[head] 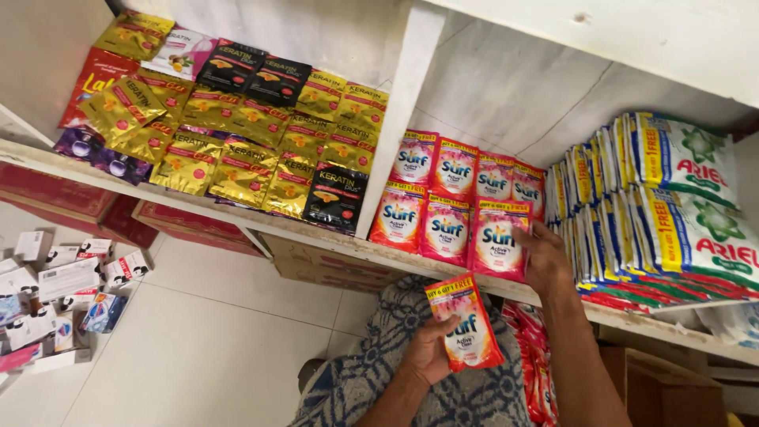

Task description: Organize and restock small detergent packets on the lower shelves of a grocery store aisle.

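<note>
The white shelf ran across your view, and everything sat against it. At its right end stood the stack of green-and-white packs; toward its left lay gold and black sachets. On its middle stood the row of red sachets, and your right hand rested fingers curled on the rightmost one. Below the shelf edge, your left hand pinched one loose red sachet, thumb across its lower face.
</note>
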